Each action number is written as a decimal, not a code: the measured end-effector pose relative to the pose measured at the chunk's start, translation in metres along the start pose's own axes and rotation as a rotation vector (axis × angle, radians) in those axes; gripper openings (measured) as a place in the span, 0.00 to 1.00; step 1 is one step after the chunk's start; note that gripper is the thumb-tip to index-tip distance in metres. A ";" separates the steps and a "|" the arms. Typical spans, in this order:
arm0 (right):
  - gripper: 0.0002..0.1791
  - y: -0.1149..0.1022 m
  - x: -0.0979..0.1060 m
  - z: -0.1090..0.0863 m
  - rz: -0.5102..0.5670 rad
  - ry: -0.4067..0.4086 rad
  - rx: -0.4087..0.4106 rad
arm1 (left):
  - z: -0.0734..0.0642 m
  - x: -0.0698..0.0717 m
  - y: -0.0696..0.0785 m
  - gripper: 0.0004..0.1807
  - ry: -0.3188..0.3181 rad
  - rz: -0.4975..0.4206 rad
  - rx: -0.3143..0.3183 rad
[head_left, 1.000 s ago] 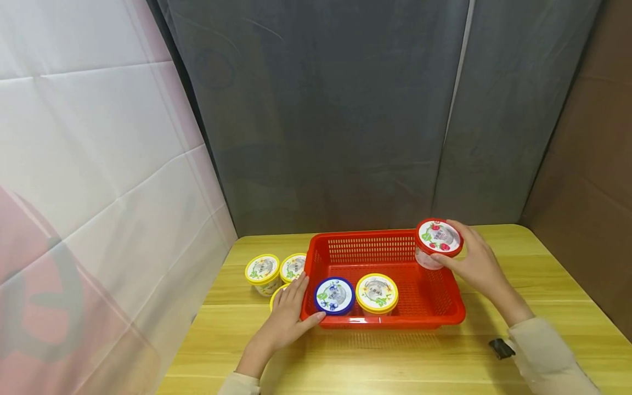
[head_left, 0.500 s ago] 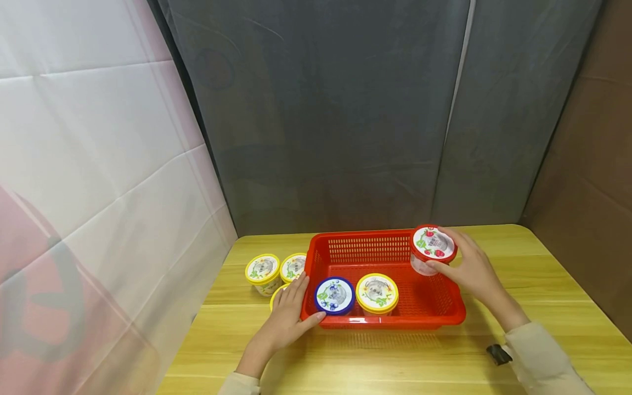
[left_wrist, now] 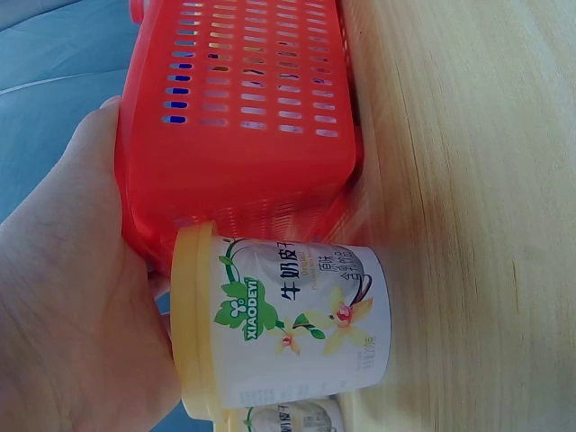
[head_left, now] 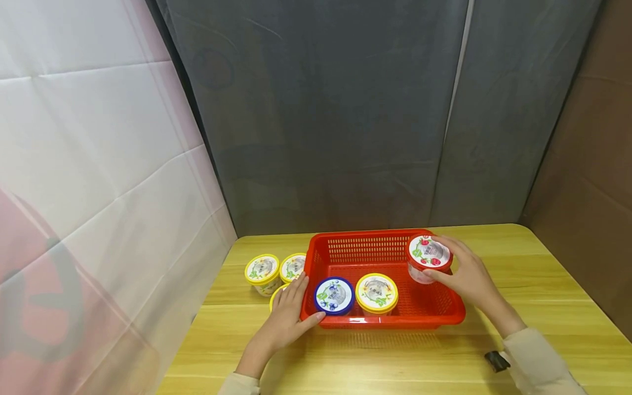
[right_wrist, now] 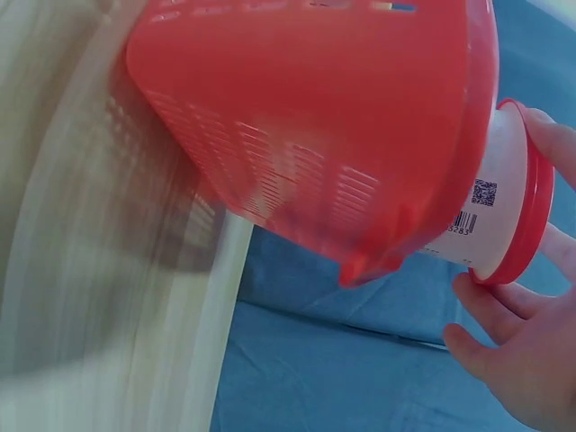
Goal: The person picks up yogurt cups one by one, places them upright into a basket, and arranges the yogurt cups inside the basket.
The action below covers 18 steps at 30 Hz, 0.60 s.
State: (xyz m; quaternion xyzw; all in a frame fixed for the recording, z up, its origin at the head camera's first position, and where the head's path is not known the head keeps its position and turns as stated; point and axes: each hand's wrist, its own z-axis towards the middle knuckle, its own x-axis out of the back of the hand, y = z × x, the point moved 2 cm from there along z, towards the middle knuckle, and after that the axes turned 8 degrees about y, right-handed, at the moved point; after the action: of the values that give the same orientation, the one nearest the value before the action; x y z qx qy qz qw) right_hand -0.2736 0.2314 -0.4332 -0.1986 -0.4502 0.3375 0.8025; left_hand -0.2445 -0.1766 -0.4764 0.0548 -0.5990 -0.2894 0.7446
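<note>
My right hand (head_left: 469, 271) grips a red-lidded cup (head_left: 429, 252) by its lid, thumb on the near side and fingers on the far side. The cup is upright, its lower part inside the red basket (head_left: 382, 320) at the right end. In the right wrist view, the basket wall hides the base of the red-lidded cup (right_wrist: 504, 198). Across the basket's front left corner lies my left hand (head_left: 286, 318), fingers straight along the left rim and thumb on the front rim. Inside stand a blue-lidded cup (head_left: 334, 296) and a yellow-lidded cup (head_left: 377, 294).
Left of the basket, several yellow-lidded cups (head_left: 263, 270) stand on the wooden table (head_left: 222, 351). One yellow-lidded cup (left_wrist: 297, 328) is close beside my left hand and the basket. A grey curtain (head_left: 336, 120) hangs behind the table, with a white cloth (head_left: 99, 137) at the left.
My right hand has moved the red-lidded cup left, toward me and lower into the basket's right end. The left hand and the basket have stayed put.
</note>
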 end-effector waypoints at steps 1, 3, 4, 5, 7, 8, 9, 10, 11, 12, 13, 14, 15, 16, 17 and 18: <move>0.42 0.001 -0.001 -0.001 -0.004 -0.002 -0.001 | 0.000 0.000 0.000 0.53 0.002 0.000 -0.001; 0.42 0.003 -0.002 -0.002 -0.003 -0.003 0.001 | 0.000 0.000 0.000 0.52 0.002 0.001 -0.002; 0.42 0.003 -0.003 -0.003 0.000 -0.002 0.003 | 0.000 0.000 0.000 0.52 0.002 0.001 -0.003; 0.42 0.004 -0.004 -0.003 0.002 -0.003 0.005 | 0.000 0.000 0.000 0.52 0.003 0.001 -0.002; 0.42 0.004 -0.005 -0.005 0.007 -0.010 0.006 | 0.000 0.000 0.000 0.52 0.004 -0.001 -0.002; 0.42 0.004 -0.005 -0.005 0.008 -0.013 0.006 | 0.000 0.000 0.000 0.52 0.004 -0.002 -0.001; 0.41 0.005 -0.006 -0.006 0.009 -0.017 0.004 | 0.000 0.000 0.000 0.52 0.005 -0.003 -0.001; 0.41 0.005 -0.006 -0.006 0.011 -0.022 0.002 | 0.000 0.000 0.000 0.52 0.007 -0.004 0.000; 0.41 0.005 -0.007 -0.007 0.008 -0.028 0.000 | 0.000 0.000 0.000 0.52 0.007 -0.006 0.000; 0.41 0.006 -0.007 -0.007 0.007 -0.035 -0.003 | 0.000 0.000 0.001 0.52 0.007 -0.006 0.000; 0.41 0.006 -0.008 -0.008 0.005 -0.040 -0.005 | 0.000 0.000 0.001 0.53 0.005 -0.005 0.002; 0.41 0.006 -0.008 -0.009 0.004 -0.045 -0.008 | 0.000 0.000 0.001 0.53 0.005 -0.005 0.002; 0.41 0.006 -0.009 -0.009 0.003 -0.052 -0.012 | 0.000 0.000 0.001 0.53 0.005 -0.005 0.003; 0.41 0.007 -0.009 -0.010 0.000 -0.057 -0.013 | -0.001 0.000 0.001 0.53 0.006 -0.005 0.003; 0.41 0.007 -0.010 -0.011 -0.002 -0.061 -0.013 | -0.001 0.000 0.001 0.53 0.005 -0.004 0.004; 0.41 0.007 -0.010 -0.011 -0.001 -0.065 -0.014 | -0.001 0.000 0.001 0.53 0.003 -0.003 0.004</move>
State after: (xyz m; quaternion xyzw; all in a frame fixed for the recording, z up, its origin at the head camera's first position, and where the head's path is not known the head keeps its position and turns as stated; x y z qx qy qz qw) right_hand -0.2702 0.2287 -0.4495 -0.1930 -0.4785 0.3400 0.7863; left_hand -0.2436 -0.1763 -0.4761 0.0577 -0.5983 -0.2893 0.7450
